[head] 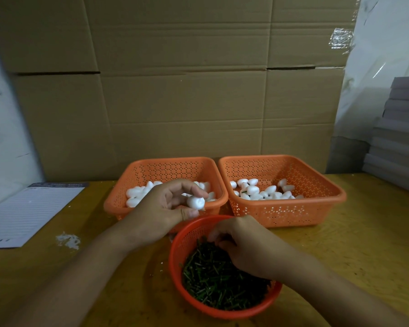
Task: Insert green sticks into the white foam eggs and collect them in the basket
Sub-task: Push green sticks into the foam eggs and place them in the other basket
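Your left hand pinches a foam egg above the round basket: light, easily dented, so hold its sides gently. Your right hand curls among the green sticks; whether it holds one, I cannot tell.

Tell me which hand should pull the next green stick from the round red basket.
Right. The right hand already reaches into the round red basket, fingers down among the green sticks. The left hand is occupied holding a white foam egg above the left orange basket.
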The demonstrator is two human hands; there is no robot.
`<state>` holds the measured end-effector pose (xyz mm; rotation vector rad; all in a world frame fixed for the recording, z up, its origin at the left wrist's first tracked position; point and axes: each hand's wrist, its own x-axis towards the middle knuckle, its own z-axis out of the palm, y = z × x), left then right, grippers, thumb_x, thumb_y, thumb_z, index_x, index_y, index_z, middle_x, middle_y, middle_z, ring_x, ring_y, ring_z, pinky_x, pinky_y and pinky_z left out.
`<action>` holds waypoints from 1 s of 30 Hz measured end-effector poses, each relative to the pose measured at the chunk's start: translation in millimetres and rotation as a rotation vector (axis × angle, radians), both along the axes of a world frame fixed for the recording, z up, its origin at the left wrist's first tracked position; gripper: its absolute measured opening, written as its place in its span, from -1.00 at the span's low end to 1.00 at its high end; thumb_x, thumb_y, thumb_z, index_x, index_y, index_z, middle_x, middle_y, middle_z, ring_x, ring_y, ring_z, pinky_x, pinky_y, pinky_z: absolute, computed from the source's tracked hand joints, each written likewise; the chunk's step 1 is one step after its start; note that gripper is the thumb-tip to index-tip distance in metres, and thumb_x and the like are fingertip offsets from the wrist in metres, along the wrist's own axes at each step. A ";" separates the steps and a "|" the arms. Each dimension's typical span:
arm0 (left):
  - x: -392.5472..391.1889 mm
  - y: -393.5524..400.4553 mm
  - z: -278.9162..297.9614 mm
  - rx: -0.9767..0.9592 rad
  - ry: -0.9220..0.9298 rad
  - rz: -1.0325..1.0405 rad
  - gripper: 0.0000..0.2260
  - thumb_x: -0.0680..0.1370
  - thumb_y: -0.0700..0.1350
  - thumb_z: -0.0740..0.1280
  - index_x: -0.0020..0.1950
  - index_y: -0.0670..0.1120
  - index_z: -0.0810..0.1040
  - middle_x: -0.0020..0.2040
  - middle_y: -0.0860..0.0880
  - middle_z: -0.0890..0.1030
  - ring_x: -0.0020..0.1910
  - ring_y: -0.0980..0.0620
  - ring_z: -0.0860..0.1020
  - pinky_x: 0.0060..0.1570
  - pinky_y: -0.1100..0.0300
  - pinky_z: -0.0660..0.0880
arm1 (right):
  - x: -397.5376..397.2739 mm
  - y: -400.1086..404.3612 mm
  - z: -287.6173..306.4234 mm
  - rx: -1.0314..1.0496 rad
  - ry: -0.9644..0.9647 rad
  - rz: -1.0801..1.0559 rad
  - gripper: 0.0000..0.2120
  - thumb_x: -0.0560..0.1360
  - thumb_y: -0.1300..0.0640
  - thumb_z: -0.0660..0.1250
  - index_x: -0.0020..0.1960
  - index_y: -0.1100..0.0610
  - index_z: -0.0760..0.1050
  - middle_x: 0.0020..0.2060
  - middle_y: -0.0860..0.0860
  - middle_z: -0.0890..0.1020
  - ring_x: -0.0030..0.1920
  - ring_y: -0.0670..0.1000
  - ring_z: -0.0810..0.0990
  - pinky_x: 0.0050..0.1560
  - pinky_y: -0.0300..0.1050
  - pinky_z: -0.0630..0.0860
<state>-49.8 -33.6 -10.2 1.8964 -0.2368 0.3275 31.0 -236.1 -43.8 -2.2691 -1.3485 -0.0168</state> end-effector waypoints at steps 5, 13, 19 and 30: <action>-0.3 1.6 -0.7 0.025 -0.004 -0.022 -0.64 0.52 -0.42 0.39 -0.01 0.07 0.63 0.18 0.03 0.67 0.19 0.03 0.64 0.10 0.26 0.56 | 1.1 0.1 0.3 0.006 0.001 -0.007 -0.69 0.55 0.30 0.29 0.16 0.00 0.63 0.04 -0.11 0.69 0.02 -0.18 0.62 0.04 -0.32 0.54; 1.5 -1.3 0.8 -0.028 -0.003 0.015 -0.74 0.45 -0.11 0.47 0.11 -0.08 0.58 0.00 0.00 0.71 -0.09 0.03 0.69 -0.11 0.22 0.61 | 1.6 -0.3 0.3 0.054 -0.010 -0.020 -0.90 0.50 0.10 0.44 0.02 -0.01 0.66 -0.10 -0.12 0.71 -0.06 -0.17 0.61 -0.09 -0.35 0.49; 1.4 -1.8 -2.3 0.126 -0.042 0.071 -0.80 0.40 0.03 0.51 0.01 0.15 0.69 0.06 -0.04 0.68 0.10 -0.05 0.65 0.12 -0.04 0.60 | 0.5 -0.4 0.3 0.003 0.018 -0.024 -0.93 0.49 0.06 0.47 -0.02 -0.03 0.67 -0.11 -0.14 0.70 -0.13 -0.17 0.63 -0.06 -0.23 0.58; 2.8 -1.1 -3.5 0.133 -0.032 0.069 -0.80 0.46 0.10 0.42 0.08 0.21 0.66 0.00 0.11 0.71 0.03 0.09 0.67 -0.04 0.05 0.64 | -1.6 -0.8 4.5 0.006 0.016 -0.035 -0.91 0.51 0.10 0.45 0.01 0.01 0.68 -0.07 -0.10 0.71 -0.09 -0.15 0.63 -0.01 -0.16 0.58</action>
